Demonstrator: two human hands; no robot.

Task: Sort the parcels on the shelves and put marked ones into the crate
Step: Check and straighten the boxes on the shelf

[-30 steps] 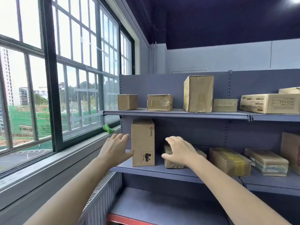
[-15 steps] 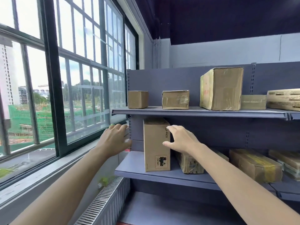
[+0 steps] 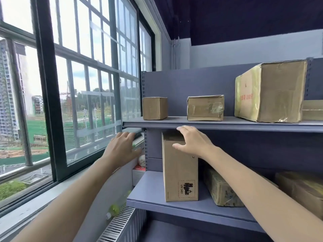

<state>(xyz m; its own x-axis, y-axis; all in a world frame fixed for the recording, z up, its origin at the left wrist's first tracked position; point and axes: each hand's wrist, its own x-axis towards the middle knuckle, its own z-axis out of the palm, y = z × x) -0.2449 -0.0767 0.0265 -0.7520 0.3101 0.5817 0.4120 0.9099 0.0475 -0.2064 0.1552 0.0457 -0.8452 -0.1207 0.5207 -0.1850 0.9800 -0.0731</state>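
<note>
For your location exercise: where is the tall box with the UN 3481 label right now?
The tall box stands upright at the left end of the lower shelf, beside a taped parcel, with the right hand on its top.

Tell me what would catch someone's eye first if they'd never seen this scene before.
Probably the tall upright parcel on the middle shelf, with a printed UN 3481 label low on its front; the right hand rests on its top corner. The left hand hovers open to its left, near the window. Above, a big tape-wrapped box dominates the top shelf.
</note>
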